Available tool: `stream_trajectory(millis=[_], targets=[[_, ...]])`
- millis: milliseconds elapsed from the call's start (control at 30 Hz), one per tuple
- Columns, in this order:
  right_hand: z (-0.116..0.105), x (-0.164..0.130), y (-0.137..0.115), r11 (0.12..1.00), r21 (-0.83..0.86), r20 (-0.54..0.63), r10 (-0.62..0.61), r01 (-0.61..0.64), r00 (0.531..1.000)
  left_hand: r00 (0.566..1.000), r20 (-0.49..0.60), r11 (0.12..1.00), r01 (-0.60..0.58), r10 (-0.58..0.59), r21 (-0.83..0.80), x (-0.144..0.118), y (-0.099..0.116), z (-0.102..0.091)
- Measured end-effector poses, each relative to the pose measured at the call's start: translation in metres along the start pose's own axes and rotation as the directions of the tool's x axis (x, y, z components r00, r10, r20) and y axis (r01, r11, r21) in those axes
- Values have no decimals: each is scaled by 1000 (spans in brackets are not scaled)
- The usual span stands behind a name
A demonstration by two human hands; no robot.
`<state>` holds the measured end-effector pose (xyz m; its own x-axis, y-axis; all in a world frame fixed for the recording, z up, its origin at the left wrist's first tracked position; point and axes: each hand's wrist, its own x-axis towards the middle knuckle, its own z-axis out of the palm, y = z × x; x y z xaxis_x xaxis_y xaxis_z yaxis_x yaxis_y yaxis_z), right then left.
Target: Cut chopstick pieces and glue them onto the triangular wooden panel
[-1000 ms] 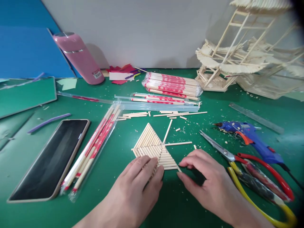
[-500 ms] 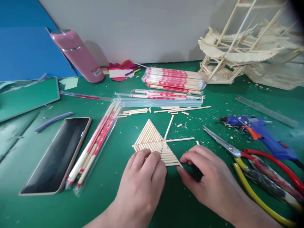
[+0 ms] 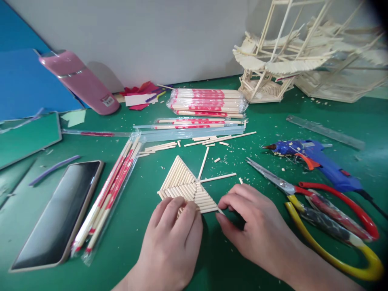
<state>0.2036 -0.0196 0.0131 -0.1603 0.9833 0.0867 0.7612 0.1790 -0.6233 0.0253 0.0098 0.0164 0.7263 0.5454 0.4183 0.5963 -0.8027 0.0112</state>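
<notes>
— Stick panel [image 3: 184, 186] first: where did it lie, and what was it made of?

— Flat on the green tabletop [image 3: 145, 242], near the front edge. It was a triangle of thin, round, pale wooden sticks laid side by side, one half slanting, the other half level, so the surface looked ribbed.

— And the hands?

— The left hand [image 3: 172, 238] rested palm down, fingers spread and flat on the panel's near left part; its grip was not closed round anything, only pressing. The right hand [image 3: 257, 230] had thumb and forefinger pinched at the panel's right corner, on a slim stick end there.

— What lay around it?

— Two loose sticks [image 3: 212, 171] just behind the panel, one touching its tip. Steel scissors [image 3: 306, 198] with red and yellow loop handles lay to the right, a blue plastic glue gun [image 3: 318, 161] behind them. Chopsticks in clear wrappers [image 3: 106, 198] with red print lay to the left, beside a dark glossy phone [image 3: 57, 214]. Further back sat a wrapped bundle of chopsticks [image 3: 206, 102], a pink cylindrical bottle [image 3: 81, 83] and a pale latticed stick model [image 3: 287, 56].
</notes>
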Motion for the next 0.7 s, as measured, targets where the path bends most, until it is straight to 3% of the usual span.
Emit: stream_trajectory(millis=[700], targets=[[2, 1, 1, 999, -22, -24, -26, 26, 999, 997, -52, 998, 47, -50, -46, 2, 0, 2]])
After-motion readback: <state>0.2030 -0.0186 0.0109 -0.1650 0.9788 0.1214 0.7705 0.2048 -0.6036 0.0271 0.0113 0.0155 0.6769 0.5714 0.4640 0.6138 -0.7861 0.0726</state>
